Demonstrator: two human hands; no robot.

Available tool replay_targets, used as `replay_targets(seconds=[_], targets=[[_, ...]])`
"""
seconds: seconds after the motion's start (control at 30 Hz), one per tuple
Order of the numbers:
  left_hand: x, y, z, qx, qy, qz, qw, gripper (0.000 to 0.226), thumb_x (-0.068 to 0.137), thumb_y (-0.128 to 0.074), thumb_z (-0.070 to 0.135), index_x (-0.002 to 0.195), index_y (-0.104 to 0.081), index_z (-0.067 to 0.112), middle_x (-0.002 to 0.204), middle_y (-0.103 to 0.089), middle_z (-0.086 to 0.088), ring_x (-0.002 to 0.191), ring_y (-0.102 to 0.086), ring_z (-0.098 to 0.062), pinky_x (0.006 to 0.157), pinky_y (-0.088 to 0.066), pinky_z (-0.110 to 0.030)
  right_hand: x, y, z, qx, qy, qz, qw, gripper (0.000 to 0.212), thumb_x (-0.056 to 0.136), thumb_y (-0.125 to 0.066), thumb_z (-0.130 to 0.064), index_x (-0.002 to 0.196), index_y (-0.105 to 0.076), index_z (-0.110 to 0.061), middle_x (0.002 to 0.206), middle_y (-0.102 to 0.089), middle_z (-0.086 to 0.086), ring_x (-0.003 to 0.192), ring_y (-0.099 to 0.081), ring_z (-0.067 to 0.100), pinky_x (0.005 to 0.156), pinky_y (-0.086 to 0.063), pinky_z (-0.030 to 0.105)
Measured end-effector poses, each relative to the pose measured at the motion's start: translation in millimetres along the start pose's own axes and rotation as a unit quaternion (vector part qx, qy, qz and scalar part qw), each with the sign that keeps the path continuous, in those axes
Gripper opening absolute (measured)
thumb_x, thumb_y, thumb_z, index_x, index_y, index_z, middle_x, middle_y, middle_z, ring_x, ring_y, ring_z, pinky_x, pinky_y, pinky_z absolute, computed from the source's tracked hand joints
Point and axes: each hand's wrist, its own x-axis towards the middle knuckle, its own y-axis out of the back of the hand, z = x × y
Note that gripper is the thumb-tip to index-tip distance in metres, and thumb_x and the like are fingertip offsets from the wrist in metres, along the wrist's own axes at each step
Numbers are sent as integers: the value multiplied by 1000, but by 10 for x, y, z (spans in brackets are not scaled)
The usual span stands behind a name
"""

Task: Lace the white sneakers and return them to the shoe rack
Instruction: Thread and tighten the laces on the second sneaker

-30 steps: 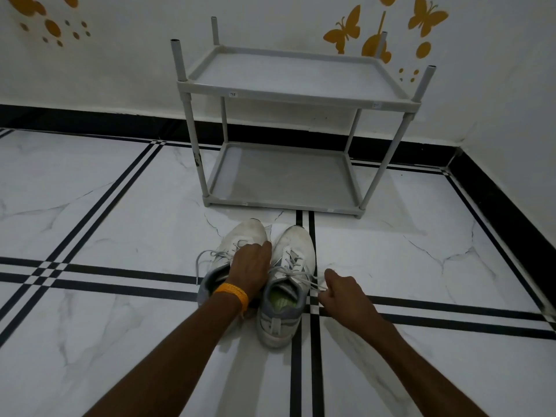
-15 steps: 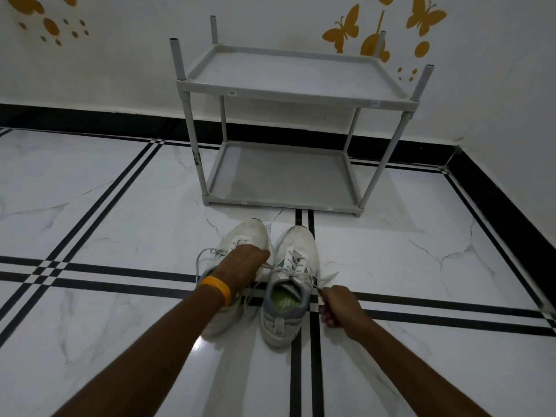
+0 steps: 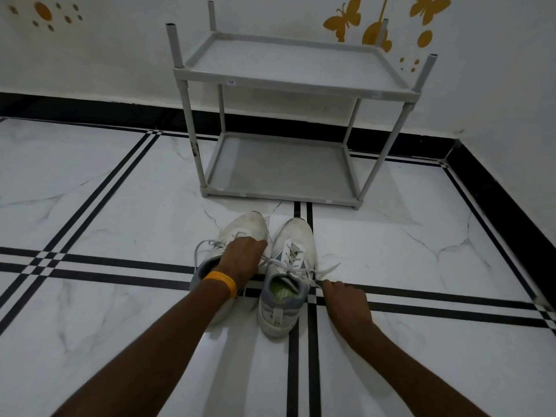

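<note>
Two white sneakers stand side by side on the floor, toes pointing at the rack. The right sneaker [image 3: 288,278] has its laces crossed over the tongue, with both ends pulled out sideways. My left hand [image 3: 242,257], with an orange band on its wrist, lies over the left sneaker [image 3: 240,230] and pinches the lace end that runs left. My right hand [image 3: 343,296] rests on the floor beside the right sneaker and pinches the lace end that runs right. The left sneaker's own lace [image 3: 201,246] loops out loose to the left.
A grey two-tier shoe rack [image 3: 285,85] stands against the wall just beyond the sneakers, both shelves bare. The floor is white marble with black stripes [image 3: 120,263]. A black skirting runs along the back wall and the right wall, which meet at a corner on the right.
My right hand has drawn back and to the right, pulling its lace end taut. My left hand has shifted a little to the left over the left sneaker with the other end.
</note>
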Motion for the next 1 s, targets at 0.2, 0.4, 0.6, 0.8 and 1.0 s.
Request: replay_targets(seconds=[0.2,0.4,0.6,0.8,1.0], targets=[[-46,20,26,-13,20,1,1000,26,85,-52,7,110,-57,7,107,-67,-19,100,-61,-37,82,-47,-39,17,149,6,2,18,-22,1000,25,99,-43,-17,123,-49,-13,104,-68,5,88,-68,22,62,-36,29],[-53,91,77,-128,51,19,990,30,87,-51,6,116,-59,8,113,-63,-18,102,-60,-37,83,-48,-39,22,316,108,360,-65,-36,930,36,97,-45,-40,120,-50,-13,100,-66,7,90,-64,24,74,-48,33],[6,118,336,-195,-9,84,977,29,92,-52,21,120,-61,20,119,-58,-5,94,-64,-27,79,-54,-40,138,738,-180,335,-5,28,942,45,86,-64,-42,122,-53,-17,119,-54,1,100,-59,21,80,-49,33],[-97,-60,276,-228,21,54,972,11,89,-55,18,90,-60,8,93,-63,-13,85,-59,-31,75,-49,-43,198,616,-356,265,-30,54,962,17,94,-57,-28,93,-62,-11,94,-65,6,77,-60,20,65,-46,32],[-172,-149,429,-225,61,52,971,14,96,-42,19,105,-46,9,97,-65,-15,83,-63,-34,71,-52,-43,258,650,-293,600,-157,-20,784,29,100,-49,-23,78,-60,-7,69,-61,7,54,-62,18,61,-60,36]])
